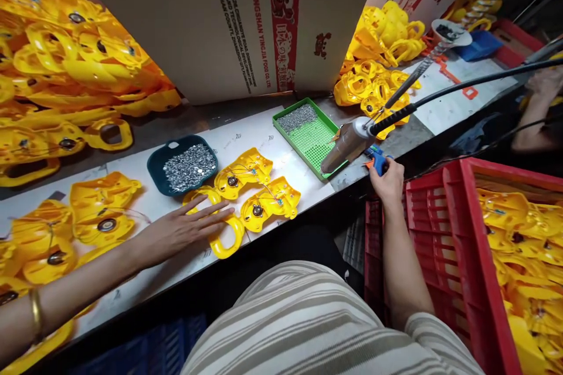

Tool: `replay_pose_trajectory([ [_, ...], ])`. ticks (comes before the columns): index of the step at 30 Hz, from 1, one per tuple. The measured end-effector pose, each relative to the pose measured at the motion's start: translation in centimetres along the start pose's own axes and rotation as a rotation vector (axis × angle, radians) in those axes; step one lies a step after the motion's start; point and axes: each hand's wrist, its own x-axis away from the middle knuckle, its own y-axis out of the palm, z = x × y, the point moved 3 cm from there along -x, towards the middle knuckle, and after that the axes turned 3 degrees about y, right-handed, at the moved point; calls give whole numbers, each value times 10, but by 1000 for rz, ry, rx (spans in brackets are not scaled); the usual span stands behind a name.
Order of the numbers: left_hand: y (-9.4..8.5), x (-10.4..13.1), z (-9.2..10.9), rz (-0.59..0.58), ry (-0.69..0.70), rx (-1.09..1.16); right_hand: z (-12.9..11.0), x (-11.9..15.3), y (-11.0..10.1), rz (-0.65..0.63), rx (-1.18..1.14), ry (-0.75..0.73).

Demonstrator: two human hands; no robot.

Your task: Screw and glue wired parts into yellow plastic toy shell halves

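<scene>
"Where's the left hand [193,227]?"

"Palm down at the two yellow shells [271,205], fingers extended and slightly spread, reaching over their loop handles. It isn't pinching anything."

"And those shells?"

"Side by side on the table [319,192], hollow sides up, each showing a round metal part and thin wires."

"What about the right hand [389,183]?"

"Closed around a blue tool [379,159] with an orange piece on it, by the table's near edge. Its exact finger grip is partly hidden."

"Anything close by?"

"A grey-brown power tool [347,143] on a black cable, its tip over the near end of the green tray [314,143]. Small screws are heaped at the tray's far end."

"And the dark bowl [159,164]?"

"Full of small shiny metal pieces, just beside the upper shell's handle. More yellow shells lie left of it, and a red crate [484,258] at the right holds plenty too."
</scene>
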Motion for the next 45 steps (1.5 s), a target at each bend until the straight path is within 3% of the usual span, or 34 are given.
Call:
replay_pose_trajectory([
  [6,-10,-2,16,-26,-122,117,24,-2,1,-96,-83,244],
  [11,-2,7,25,-122,-291,117,29,-3,15,-168,-394,387],
  [14,2,12,31,-21,-359,103,21,4,13,-181,-612,407],
  [18,5,2,48,129,-454,70,8,17,-7,-234,-952,319],
  [20,5,-11,58,212,-506,43,5,24,-17,-344,-1150,249],
  [23,5,-40,71,351,-613,38,5,40,-20,-664,-1272,128],
  [26,9,-76,78,419,-717,58,5,64,-9,-1021,-1076,-1],
  [29,16,-115,80,410,-773,82,-3,90,3,-1159,-834,-25],
  [32,23,-145,78,383,-795,116,-21,114,11,-1253,-746,-49],
  [34,27,-156,75,360,-814,144,-33,124,16,-1224,-700,-96],
  [37,29,-161,72,325,-824,171,-42,127,21,-988,-645,-198],
  [39,29,-159,72,314,-823,176,-44,127,22,-898,-651,-218],
  [45,31,-157,71,343,-821,143,-72,142,5,-1049,-993,-209],
])
